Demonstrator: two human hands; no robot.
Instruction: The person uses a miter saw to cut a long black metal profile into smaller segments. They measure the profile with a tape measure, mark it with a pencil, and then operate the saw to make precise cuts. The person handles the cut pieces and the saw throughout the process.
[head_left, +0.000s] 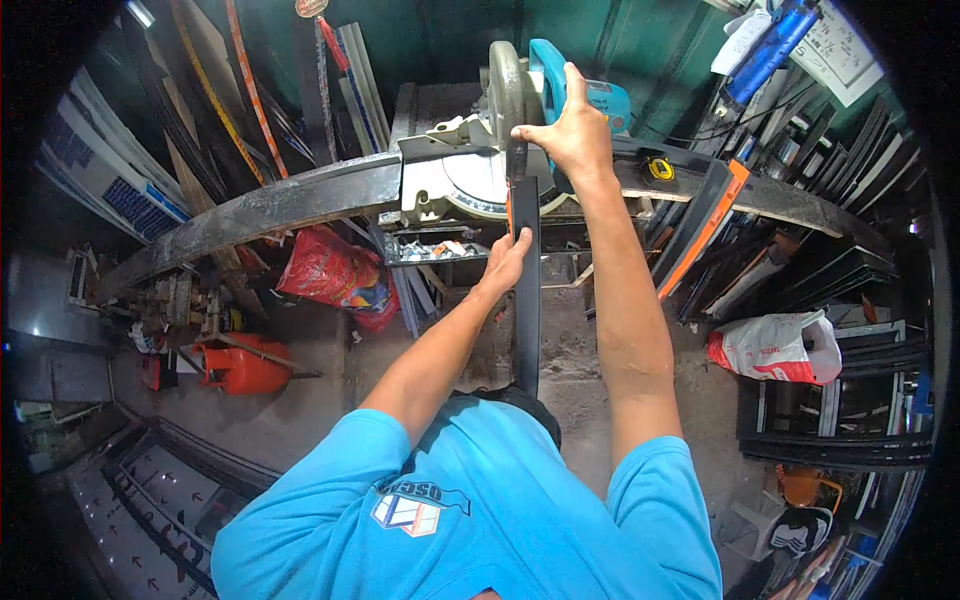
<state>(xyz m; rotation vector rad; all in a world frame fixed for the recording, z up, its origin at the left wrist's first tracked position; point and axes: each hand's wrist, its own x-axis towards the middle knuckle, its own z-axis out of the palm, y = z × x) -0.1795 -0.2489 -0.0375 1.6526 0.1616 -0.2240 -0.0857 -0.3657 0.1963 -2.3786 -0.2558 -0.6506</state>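
A long black bar [527,300] runs from near my body up to the mitre saw [508,100], with an orange strip along its left side near the saw. My left hand [508,262] is closed round the bar from the left, just in front of the saw table; some of its fingers are hidden. My right hand [580,140] is at the saw, between its round guard and the teal motor housing [612,105]. Its thumb and forefinger are spread wide, the thumb tip at the guard's edge. The other fingers are out of sight. The bar's far end is hidden under the saw.
A dark bench rail [290,195] extends either side of the saw. On its right part lies a yellow-and-black tape measure [659,168]; a black-and-orange bar [705,225] leans there. Red sack [335,275], orange-red gas cylinder [250,365] and white-red bag [775,347] stand around.
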